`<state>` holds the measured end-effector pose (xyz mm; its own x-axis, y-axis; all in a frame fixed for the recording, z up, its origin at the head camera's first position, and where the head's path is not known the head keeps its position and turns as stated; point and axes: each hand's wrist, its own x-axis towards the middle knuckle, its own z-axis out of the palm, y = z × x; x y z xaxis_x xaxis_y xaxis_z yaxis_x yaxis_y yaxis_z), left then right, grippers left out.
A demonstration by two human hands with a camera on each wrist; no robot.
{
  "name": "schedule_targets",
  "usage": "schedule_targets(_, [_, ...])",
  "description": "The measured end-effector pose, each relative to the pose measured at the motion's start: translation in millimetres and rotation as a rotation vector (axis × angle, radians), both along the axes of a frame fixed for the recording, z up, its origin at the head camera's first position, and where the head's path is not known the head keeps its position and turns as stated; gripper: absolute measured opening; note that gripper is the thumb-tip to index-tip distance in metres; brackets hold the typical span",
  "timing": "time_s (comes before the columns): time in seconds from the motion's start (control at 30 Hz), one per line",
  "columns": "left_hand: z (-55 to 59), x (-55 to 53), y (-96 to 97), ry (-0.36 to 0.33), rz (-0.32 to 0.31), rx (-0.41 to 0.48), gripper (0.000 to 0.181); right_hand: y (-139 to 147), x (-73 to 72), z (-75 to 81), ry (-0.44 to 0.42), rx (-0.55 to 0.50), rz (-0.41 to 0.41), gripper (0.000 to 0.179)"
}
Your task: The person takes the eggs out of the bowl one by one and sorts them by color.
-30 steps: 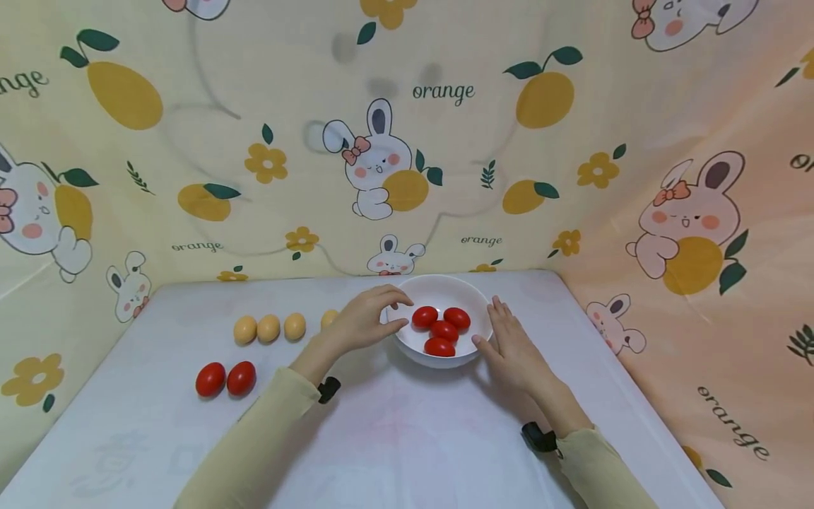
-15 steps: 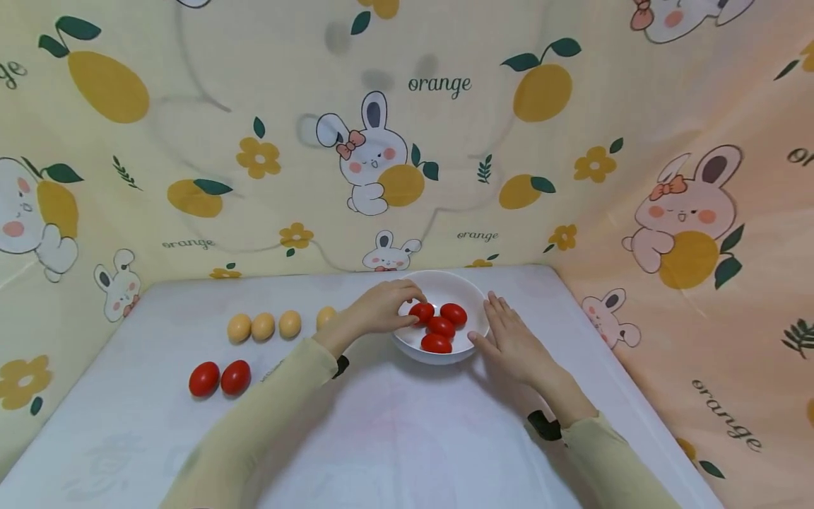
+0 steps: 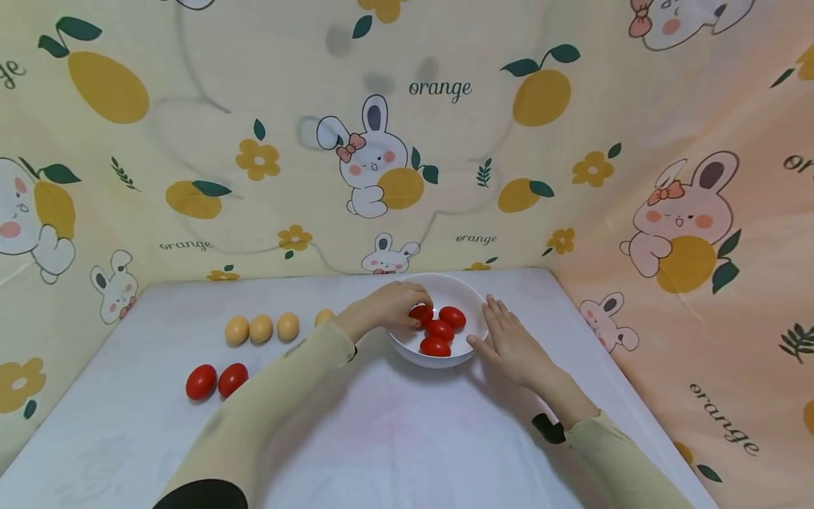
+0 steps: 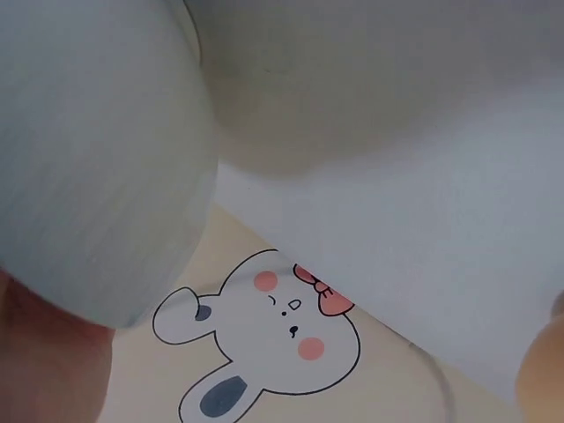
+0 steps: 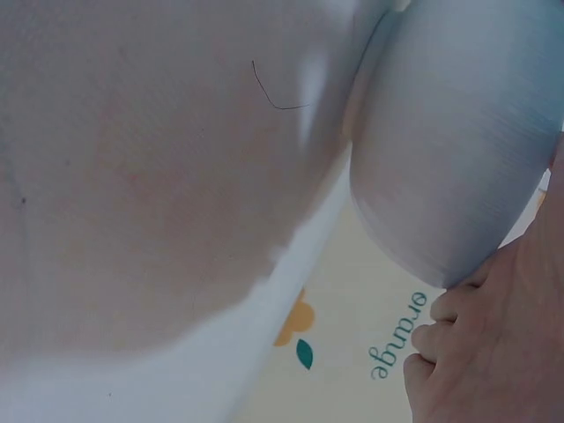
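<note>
A white bowl (image 3: 432, 362) stands toward the back of the table, with several red eggs (image 3: 452, 318) inside. My left hand (image 3: 389, 305) reaches over its left rim, fingers and thumb curled round the leftmost red egg (image 3: 417, 313), which they partly cover. On the opposite side, my right hand (image 3: 518, 346) lies against the bowl with straight fingers, its thumb at the rim. The right wrist view has this hand (image 5: 480, 348) beside the bowl's outer wall (image 5: 454, 150). In the left wrist view, the bowl (image 4: 106, 150) hides most of my left hand (image 4: 53, 361).
A row of yellow eggs (image 3: 261, 329) lies left of the bowl, the rightmost partly behind my left arm. Nearer the front are two red eggs (image 3: 201, 382); my left sleeve (image 3: 273, 396) overlaps one. Patterned cloth (image 3: 267, 212) rises behind the white table (image 3: 394, 438).
My left hand has moved right and down into the bowl, and its fingers have closed round the leftmost red egg. My right hand has stayed against the bowl.
</note>
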<state>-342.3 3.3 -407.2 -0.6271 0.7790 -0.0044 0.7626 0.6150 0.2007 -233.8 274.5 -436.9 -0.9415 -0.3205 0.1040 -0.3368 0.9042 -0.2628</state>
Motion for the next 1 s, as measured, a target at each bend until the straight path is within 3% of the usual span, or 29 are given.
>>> schedule_targets(0.4, [0.3, -6.8, 7.4, 0.007, -0.015, -0.122, 0.045, -2.1, 3.1, 1.0, 0.005, -0.012, -0.001, 0.091])
schedule_targets(0.8, [0.7, -4.4, 8.9, -0.015, 0.01, -0.131, 0.047, -1.6, 2.3, -0.9, -0.001, -0.021, -0.003, 0.09])
schedule_targets(1.0, [3.0, -3.7, 6.5, -0.008, 0.027, -0.086, 0.044, -2.1, 2.8, 0.5, 0.006, -0.022, -0.003, 0.09])
